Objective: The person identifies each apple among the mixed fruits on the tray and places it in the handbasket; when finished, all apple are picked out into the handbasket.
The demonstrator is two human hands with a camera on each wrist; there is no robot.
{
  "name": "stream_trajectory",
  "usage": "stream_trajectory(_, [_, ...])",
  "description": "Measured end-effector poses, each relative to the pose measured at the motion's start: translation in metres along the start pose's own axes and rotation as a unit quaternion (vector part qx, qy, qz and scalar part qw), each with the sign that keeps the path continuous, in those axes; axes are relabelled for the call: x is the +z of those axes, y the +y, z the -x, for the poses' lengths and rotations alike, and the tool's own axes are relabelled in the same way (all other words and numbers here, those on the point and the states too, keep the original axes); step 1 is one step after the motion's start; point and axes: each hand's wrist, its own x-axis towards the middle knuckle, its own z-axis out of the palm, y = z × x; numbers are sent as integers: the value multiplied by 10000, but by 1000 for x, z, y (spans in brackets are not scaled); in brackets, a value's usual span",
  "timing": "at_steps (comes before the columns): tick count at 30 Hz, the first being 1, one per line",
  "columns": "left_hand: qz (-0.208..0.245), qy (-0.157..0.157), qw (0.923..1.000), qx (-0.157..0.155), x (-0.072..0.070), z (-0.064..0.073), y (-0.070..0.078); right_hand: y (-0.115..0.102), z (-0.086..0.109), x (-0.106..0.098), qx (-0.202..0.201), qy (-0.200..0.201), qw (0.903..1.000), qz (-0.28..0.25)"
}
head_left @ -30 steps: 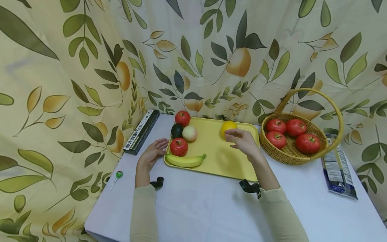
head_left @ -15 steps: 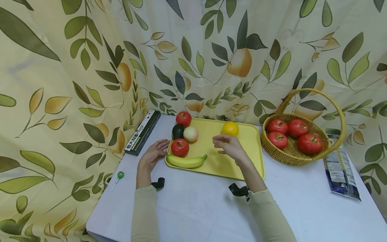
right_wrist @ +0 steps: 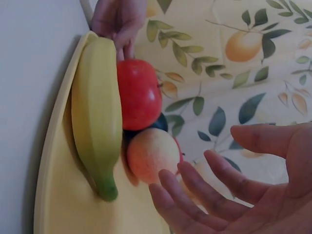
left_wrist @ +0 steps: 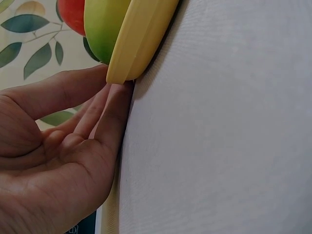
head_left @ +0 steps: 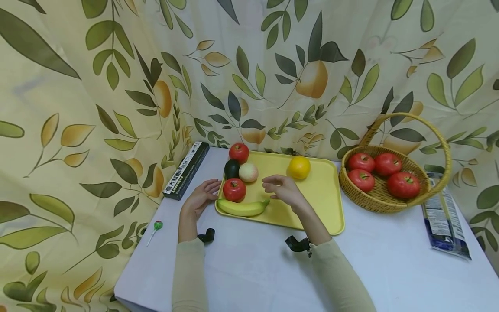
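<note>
My left hand (head_left: 202,197) rests at the left edge of the yellow tray (head_left: 312,208), its fingers close to the banana's end. On the tray's left side lie a banana (head_left: 243,208), two red apples (head_left: 234,190), a dark green avocado-like fruit (head_left: 231,168) and a pale peach (head_left: 248,172). My right hand (head_left: 284,190) hovers over the tray's middle, fingers loosely bent and holding nothing. In the right wrist view, its spread fingers (right_wrist: 209,195) are near the peach. An orange (head_left: 299,167) sits alone at the tray's back right. The left wrist view shows a green rounded surface (left_wrist: 103,34) behind the banana.
A wicker basket (head_left: 383,206) holding several red apples stands right of the tray. Beyond it lies a blue and silver packet (head_left: 446,225). A black pasta box (head_left: 187,171) and a green lollipop (head_left: 157,225) are on the left. A patterned curtain hangs behind the table.
My right hand has moved left from beside the orange to the tray's middle, leaving the orange at the back right. The left hand has stayed by the tray's left edge.
</note>
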Motion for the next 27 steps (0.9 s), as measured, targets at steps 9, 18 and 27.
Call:
stream_trajectory(9, [58,4,10000,16,0,-1,0,-2,-15,26,91,-164,9998,-64])
stream_trajectory(18, [61,-28,10000,-7,-1,-2,-1,2,-23,47,115,-194,9992,-322])
stream_trajectory(27, [69,-59,10000,12,-1,-2,0,12,-35,68,322,101,9980,-525])
